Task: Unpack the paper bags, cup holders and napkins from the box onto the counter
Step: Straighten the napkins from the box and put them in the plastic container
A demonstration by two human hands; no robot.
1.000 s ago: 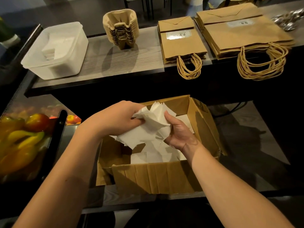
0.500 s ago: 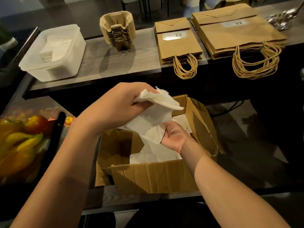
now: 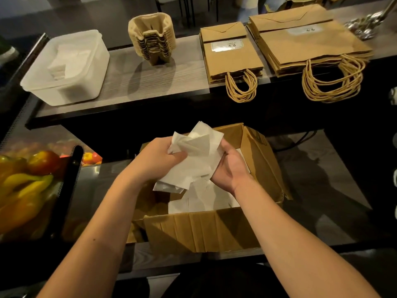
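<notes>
Fingers of the left hand [image 3: 160, 157] curl round the top of a crumpled bunch of white paper napkins [image 3: 194, 155], and the right hand [image 3: 231, 166] cups the same bunch from the right, thumb and fingers pressed into it; both grips are closed on the paper, which hangs just above the open brown cardboard box [image 3: 199, 229]; more loose white napkins [image 3: 204, 198] lie on the box floor beneath. Beyond the box, on the far grey wood-grain tabletop [image 3: 163, 80], a translucent white plastic tub [image 3: 66, 67] with folded napkins inside stands at the left; a nested stack of tan pulp cup holders [image 3: 151, 37] stands right of it; two piles of flat brown paper bags follow, a smaller pile [image 3: 231, 54] and a larger pile [image 3: 309, 44] at the far right, their twisted handles drooping over the near edge. Red and yellow peppers [image 3: 28, 181] show at the near left.
</notes>
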